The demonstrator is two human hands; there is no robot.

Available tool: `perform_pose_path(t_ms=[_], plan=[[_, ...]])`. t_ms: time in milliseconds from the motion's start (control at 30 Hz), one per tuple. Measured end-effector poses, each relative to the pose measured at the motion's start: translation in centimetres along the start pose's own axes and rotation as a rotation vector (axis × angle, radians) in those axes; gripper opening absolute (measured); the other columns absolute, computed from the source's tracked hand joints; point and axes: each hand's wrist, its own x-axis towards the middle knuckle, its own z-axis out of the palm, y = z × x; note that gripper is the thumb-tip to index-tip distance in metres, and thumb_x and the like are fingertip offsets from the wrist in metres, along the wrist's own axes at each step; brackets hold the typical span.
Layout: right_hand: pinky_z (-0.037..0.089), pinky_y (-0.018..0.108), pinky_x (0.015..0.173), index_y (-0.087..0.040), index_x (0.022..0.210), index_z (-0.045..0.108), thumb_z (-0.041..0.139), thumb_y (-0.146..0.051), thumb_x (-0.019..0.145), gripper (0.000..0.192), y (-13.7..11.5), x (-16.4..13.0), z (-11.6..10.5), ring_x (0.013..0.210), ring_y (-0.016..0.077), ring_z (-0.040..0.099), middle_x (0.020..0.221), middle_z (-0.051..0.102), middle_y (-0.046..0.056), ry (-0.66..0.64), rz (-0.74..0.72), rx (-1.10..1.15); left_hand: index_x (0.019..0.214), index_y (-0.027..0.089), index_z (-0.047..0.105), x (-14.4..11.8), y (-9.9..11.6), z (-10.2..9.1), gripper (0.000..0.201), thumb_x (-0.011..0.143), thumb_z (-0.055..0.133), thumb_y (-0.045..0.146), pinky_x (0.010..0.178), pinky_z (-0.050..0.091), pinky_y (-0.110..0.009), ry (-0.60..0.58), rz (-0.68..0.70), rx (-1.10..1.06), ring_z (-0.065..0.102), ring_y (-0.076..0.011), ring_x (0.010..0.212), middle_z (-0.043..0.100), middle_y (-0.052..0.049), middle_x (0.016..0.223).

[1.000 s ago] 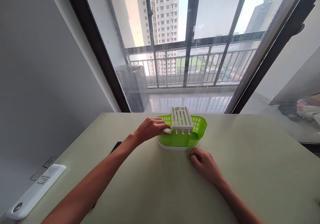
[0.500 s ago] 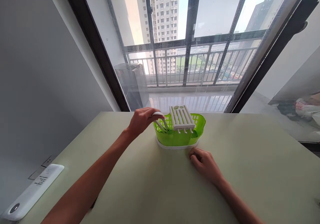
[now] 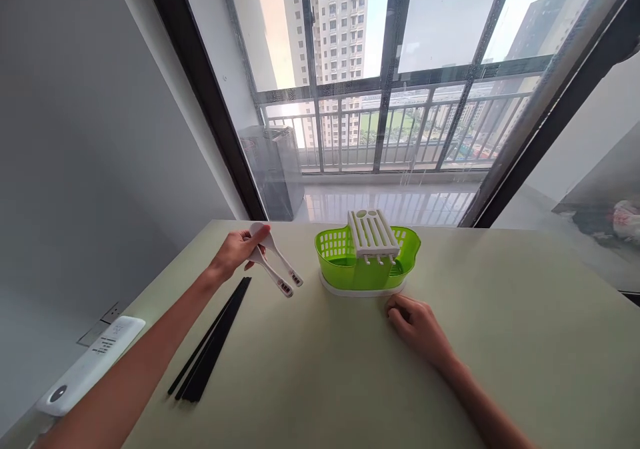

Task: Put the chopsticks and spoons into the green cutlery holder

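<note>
My left hand (image 3: 236,251) holds two white spoons (image 3: 278,267) by their bowls, handles pointing down to the right, a little above the table and left of the green cutlery basket (image 3: 367,260). The basket stands on a white base and has a white slotted rack (image 3: 373,233) across its top. My right hand (image 3: 419,329) rests on the pale green table (image 3: 500,342) just in front of the basket's right end, fingers curled, holding nothing. Several black chopsticks (image 3: 213,341) lie on the table below my left hand.
A white remote control (image 3: 90,365) lies at the table's left edge near a wall socket (image 3: 103,323). A large window with a dark frame stands right behind the table's far edge. The right half of the table is bare.
My left hand has lifted the two white spoons out of the basket's left side and carried them leftward. The chopsticks have come into view. My right hand has stayed where it was.
</note>
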Motion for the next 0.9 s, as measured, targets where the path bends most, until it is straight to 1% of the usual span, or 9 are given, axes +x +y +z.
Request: perform_pose_path(t_ms=[67,167,233,300,367,500,667,767,900], plan=[[0.038,0.024,0.059,-0.021,0.070,0.058,0.044,-0.025,0.087,0.022,0.0,0.0,0.0,0.060,0.0140,0.049,0.065,0.059,-0.001,0.004,-0.003,0.000,0.068,0.014,0.060,-0.9,-1.3,-0.7,0.061,0.079,0.063,0.074,0.035,0.032,-0.021,-0.144,-0.084,0.112,0.047,-0.0087,0.038,0.066,-0.004,0.056],[0.039,0.023,0.060,-0.021,0.071,0.058,0.044,-0.026,0.087,0.022,0.0,-0.1,0.0,0.060,0.0139,0.050,0.066,0.060,-0.001,0.001,-0.005,-0.003,0.072,0.015,0.062,-2.0,-3.0,-1.1,0.062,0.076,0.062,0.078,0.035,0.030,-0.020,-0.312,-0.149,0.244,0.047,-0.0094,0.038,0.065,-0.002,0.057],[0.039,0.024,0.061,-0.021,0.071,0.058,0.043,-0.026,0.087,0.023,0.0,-0.1,0.0,0.060,0.0141,0.051,0.066,0.060,-0.001,0.003,-0.004,-0.011,0.074,0.017,0.063,-2.5,-3.9,-1.2,0.062,0.074,0.063,0.079,0.035,0.029,-0.021,-0.386,-0.180,0.297,0.048,-0.0107,0.040,0.064,-0.001,0.056],[0.040,0.024,0.060,-0.021,0.071,0.059,0.044,-0.026,0.087,0.023,0.1,-0.2,0.0,0.060,0.0142,0.052,0.066,0.060,-0.001,0.007,-0.001,-0.020,0.074,0.018,0.063,-2.8,-4.7,-1.2,0.062,0.072,0.063,0.080,0.036,0.029,-0.021,-0.434,-0.213,0.339,0.050,-0.0123,0.041,0.063,0.000,0.054],[0.040,0.024,0.060,-0.021,0.071,0.059,0.044,-0.026,0.087,0.023,0.0,-0.2,0.0,0.060,0.0140,0.051,0.066,0.060,-0.002,0.007,0.000,-0.025,0.072,0.018,0.063,-3.0,-5.5,-1.0,0.062,0.072,0.063,0.080,0.038,0.032,-0.021,-0.460,-0.220,0.362,0.053,-0.0136,0.043,0.063,0.000,0.054],[0.040,0.023,0.059,-0.021,0.070,0.059,0.044,-0.026,0.087,0.023,0.1,-0.2,-0.1,0.058,0.0136,0.050,0.064,0.059,-0.002,0.006,0.003,-0.023,0.071,0.018,0.065,-3.2,-6.8,-0.6,0.060,0.076,0.061,0.078,0.045,0.037,-0.022,-0.499,-0.148,0.386,0.058,-0.0153,0.049,0.064,-0.001,0.056],[0.040,0.024,0.059,-0.021,0.070,0.060,0.044,-0.027,0.087,0.024,0.1,-0.2,-0.1,0.059,0.0140,0.051,0.064,0.060,-0.001,0.005,0.003,-0.013,0.070,0.017,0.068,-3.1,-7.6,-0.2,0.061,0.078,0.058,0.077,0.048,0.035,-0.022,-0.510,-0.063,0.463,0.057,-0.0152,0.053,0.065,-0.001,0.058],[0.041,0.024,0.060,-0.021,0.071,0.060,0.044,-0.027,0.087,0.023,0.0,-0.1,-0.2,0.060,0.0140,0.051,0.065,0.060,-0.001,0.002,0.008,-0.009,0.068,0.017,0.068,-3.1,-7.7,0.0,0.062,0.081,0.056,0.076,0.049,0.032,-0.022,-0.513,-0.013,0.508,0.053,-0.0139,0.053,0.063,-0.001,0.058],[0.039,0.024,0.057,-0.021,0.069,0.059,0.043,-0.028,0.086,0.024,-0.4,-0.1,-0.3,0.057,0.0141,0.049,0.062,0.058,-0.001,0.007,0.018,-0.012,0.060,0.016,0.063,-3.1,-8.1,0.3,0.064,0.080,0.055,0.077,0.047,0.024,-0.024,-0.484,0.057,0.556,0.038,-0.0108,0.051,0.053,0.001,0.055]])
